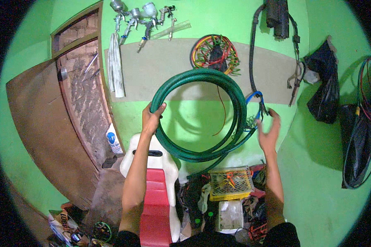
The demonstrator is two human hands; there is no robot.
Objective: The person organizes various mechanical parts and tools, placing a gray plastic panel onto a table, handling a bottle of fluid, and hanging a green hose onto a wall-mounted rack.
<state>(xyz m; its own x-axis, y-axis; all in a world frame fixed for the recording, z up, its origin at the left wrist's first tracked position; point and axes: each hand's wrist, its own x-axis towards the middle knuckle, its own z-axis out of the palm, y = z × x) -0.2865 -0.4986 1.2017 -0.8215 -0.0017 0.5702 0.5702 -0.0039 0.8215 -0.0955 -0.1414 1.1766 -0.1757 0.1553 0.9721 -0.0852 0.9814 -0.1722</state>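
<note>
A large coil of green hose (240,101) is held up in front of me, several loops thick. My left hand (151,120) is wrapped round the coil's left side. To the right of the coil, my right hand (269,133) is raised with thumb and fingers apart, holding nothing and slightly blurred. A loose length of hose runs off the coil's lower right toward that hand. Just behind my right fingers hangs a blue cable (254,95) with thin coiled wire beside it; whether the fingers touch it I cannot tell.
On the green wall hang spray guns (149,12), a coil of coloured tubing (204,51), a black corrugated hose (253,53) and black bags (325,82). Below stand a red-and-white seat (156,185) and a yellow crate (235,193). A brown door (41,123) is at left.
</note>
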